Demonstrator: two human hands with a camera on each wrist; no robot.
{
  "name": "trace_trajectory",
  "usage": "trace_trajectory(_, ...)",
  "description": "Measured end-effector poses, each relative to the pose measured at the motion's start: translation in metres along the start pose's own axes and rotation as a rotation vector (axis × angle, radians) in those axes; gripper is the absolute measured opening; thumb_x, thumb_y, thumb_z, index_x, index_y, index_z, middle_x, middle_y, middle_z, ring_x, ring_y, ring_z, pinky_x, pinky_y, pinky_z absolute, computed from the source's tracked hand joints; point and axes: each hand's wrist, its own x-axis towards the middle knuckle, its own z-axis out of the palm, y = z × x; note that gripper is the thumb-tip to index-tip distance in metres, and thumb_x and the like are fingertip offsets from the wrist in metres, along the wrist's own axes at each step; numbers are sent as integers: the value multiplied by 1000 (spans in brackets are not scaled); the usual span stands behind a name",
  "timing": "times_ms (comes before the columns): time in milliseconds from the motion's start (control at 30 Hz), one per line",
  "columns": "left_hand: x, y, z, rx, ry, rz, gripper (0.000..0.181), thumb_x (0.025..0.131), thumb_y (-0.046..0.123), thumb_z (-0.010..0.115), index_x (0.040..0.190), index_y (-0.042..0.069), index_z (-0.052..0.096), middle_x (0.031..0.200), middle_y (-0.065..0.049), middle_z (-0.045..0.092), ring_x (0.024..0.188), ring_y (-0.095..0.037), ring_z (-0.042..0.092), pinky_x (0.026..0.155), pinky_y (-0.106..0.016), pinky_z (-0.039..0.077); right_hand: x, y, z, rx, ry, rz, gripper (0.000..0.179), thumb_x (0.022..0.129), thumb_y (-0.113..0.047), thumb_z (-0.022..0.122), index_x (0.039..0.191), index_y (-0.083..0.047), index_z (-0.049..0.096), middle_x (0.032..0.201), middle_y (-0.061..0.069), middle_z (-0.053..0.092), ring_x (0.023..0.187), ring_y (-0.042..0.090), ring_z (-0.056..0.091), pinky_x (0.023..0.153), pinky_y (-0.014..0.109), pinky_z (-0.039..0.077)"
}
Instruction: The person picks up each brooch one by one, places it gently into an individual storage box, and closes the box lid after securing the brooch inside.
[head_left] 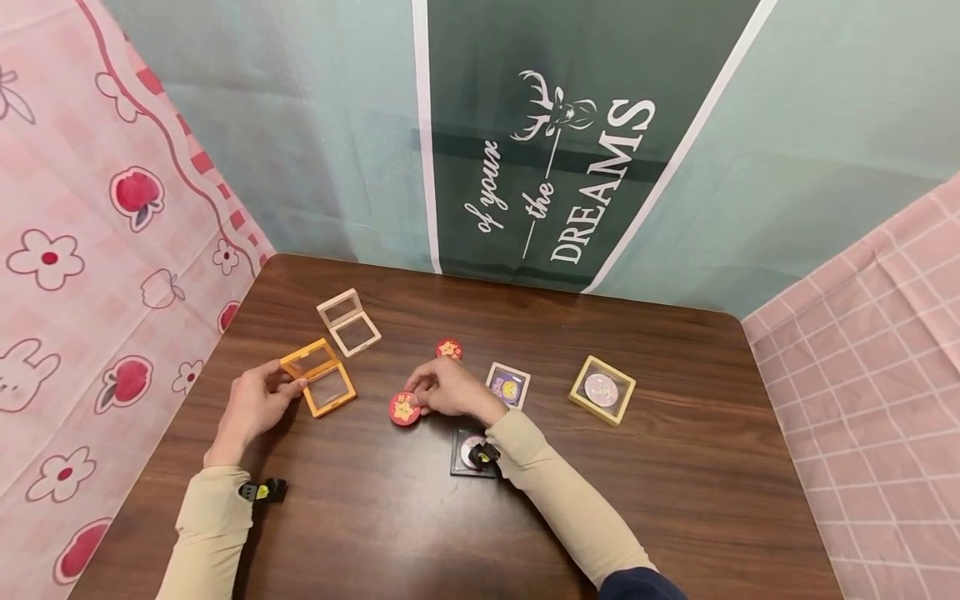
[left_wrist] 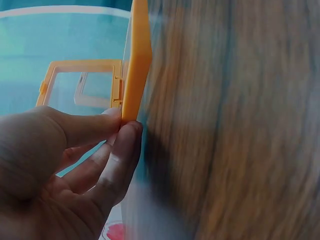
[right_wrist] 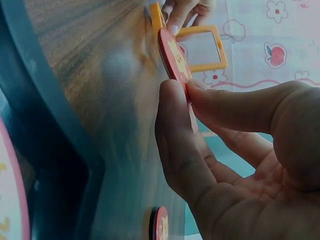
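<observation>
My left hand (head_left: pixel 255 404) pinches the edge of an orange hinged display case (head_left: pixel 330 390), which stands opened out with clear windows in both halves. In the left wrist view, thumb and fingers (left_wrist: pixel 127 142) grip its frame (left_wrist: pixel 136 70) near the hinge. My right hand (head_left: pixel 448 388) holds a round red badge with a yellow star (head_left: pixel 403 409) between thumb and fingers, to the right of the orange case. The right wrist view shows the badge (right_wrist: pixel 174 55) tilted, its patterned face toward the thumb. A second red badge (head_left: pixel 448 347) lies just beyond the right hand.
An opened cream case (head_left: pixel 356 332) lies behind the orange one. Under and beside the right forearm are a black case (head_left: pixel 459 463) and a pale case with a purple badge (head_left: pixel 517 378). Farther right sits a yellow case (head_left: pixel 582 382) holding a round badge. Hanging cloths border the wooden table (head_left: pixel 675 483).
</observation>
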Motion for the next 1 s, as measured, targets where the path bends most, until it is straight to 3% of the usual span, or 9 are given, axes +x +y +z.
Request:
trace_trajectory(133,1,5,5,1,-29,20,15,101,15,74,110,4,73,105,-19,80,92,-26,74,74,-25,51,1,0,2,3,-1,-3,17,96,7,67,103,-2,79,84,4,77,73,22,76,62,22,56)
trace_trajectory(267,2,11,8,1,-70,30,17,101,16,75,113,4,73,107,-20,80,93,-28,74,76,-32,54,1,-1,4,-8,-7,-5,18,97,7,66,104,-3,79,85,3,77,72,17,74,64,21,56)
trace_trajectory(400,4,18,11,0,-84,53,16,100,15,76,111,4,73,105,-19,80,89,-25,73,74,-33,53,2,-3,4,-31,-2,-26,18,97,6,65,104,-3,79,86,4,78,68,7,69,65,21,55)
trace_trajectory(1000,-2,32,30,1,-139,94,9,98,10,78,102,5,73,95,-11,79,82,-17,70,71,-32,54,5,-5,11,-45,11,-35,10,97,-1,74,104,-6,80,84,3,78,67,4,67,66,19,52)
